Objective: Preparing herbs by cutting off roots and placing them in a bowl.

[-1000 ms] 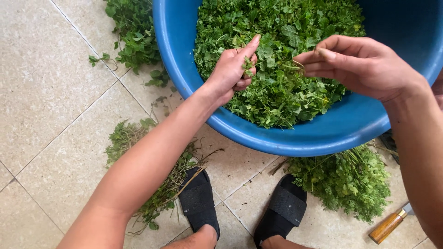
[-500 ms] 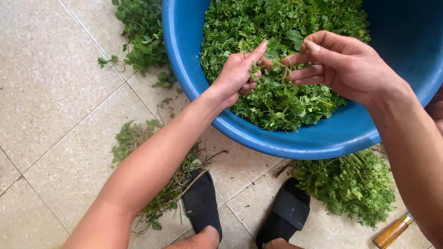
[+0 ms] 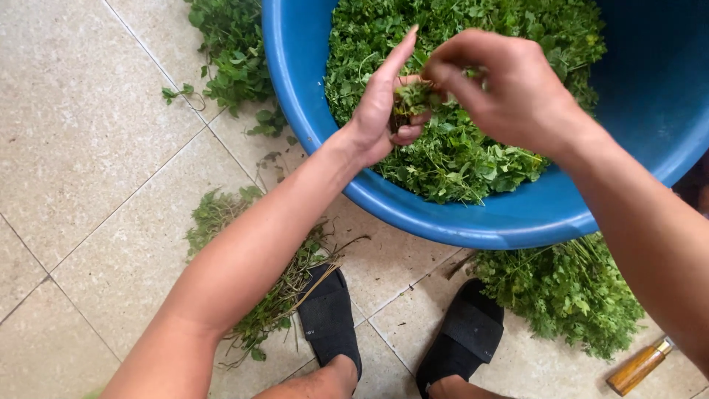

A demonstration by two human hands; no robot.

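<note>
A big blue plastic basin point(image 3: 473, 222) sits on the tiled floor, filled with picked green leaves point(image 3: 473, 155). Over it, my left hand point(image 3: 384, 103) holds a small sprig of greens point(image 3: 411, 97) between thumb and fingers, index finger pointing up. My right hand point(image 3: 502, 81) meets it from the right, its fingertips pinched on the same sprig. Both hands hover just above the leaf pile.
A heap of stripped stems point(image 3: 258, 273) lies on the floor under my left forearm. A leafy bunch point(image 3: 569, 292) lies at the lower right, another point(image 3: 233, 52) beyond the basin's left. A wooden handle point(image 3: 639, 367) lies at the bottom right. My feet wear black slippers point(image 3: 329, 318).
My hands have come together above the basin. The left hand has turned upright and both now pinch one sprig. The view has shifted a little to the left.
</note>
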